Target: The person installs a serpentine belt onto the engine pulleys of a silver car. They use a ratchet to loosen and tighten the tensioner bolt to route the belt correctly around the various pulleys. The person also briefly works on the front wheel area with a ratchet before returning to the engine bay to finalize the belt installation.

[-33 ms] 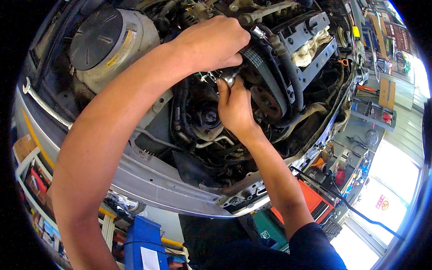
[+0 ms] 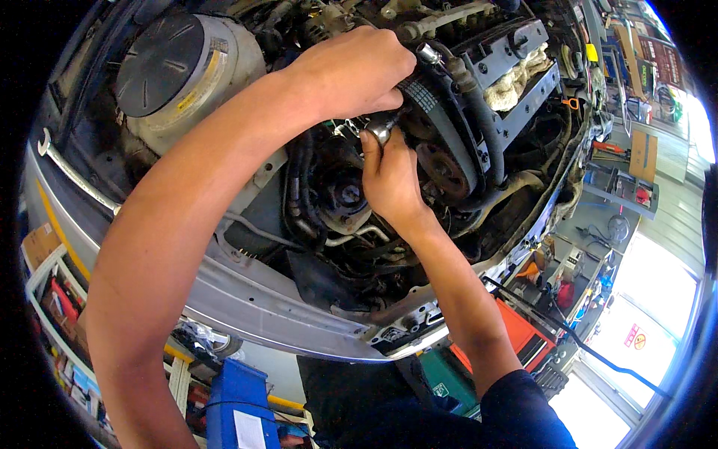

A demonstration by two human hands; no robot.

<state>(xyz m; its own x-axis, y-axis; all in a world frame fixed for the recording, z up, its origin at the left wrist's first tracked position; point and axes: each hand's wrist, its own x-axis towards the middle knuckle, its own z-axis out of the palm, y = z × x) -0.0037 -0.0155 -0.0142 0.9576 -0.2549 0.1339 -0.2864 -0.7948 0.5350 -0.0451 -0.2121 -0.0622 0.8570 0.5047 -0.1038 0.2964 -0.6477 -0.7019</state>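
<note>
Over the engine bay, my left hand point(image 2: 355, 71) is closed in a fist round the dark grip of what looks like a ratchet wrench point(image 2: 380, 134). Its rounded chrome head shows below the fist, where the thumb and fingers of my right hand point(image 2: 394, 176) close on it. Whatever the head sits on is hidden by my fingers. Just beyond my left knuckles a chrome cylindrical end point(image 2: 428, 54) sticks out; I cannot tell whether it belongs to the same tool. Right beside both hands run a ribbed black timing belt point(image 2: 422, 97) and a toothed pulley point(image 2: 443, 168).
A capped strut tower point(image 2: 161, 63) stands at the left. On the silver fender lies a combination wrench point(image 2: 78, 176). A crumpled cloth point(image 2: 516, 78) is tucked by the engine at the right. Below are a blue bin point(image 2: 238, 400) and a red tool chest point(image 2: 516, 329).
</note>
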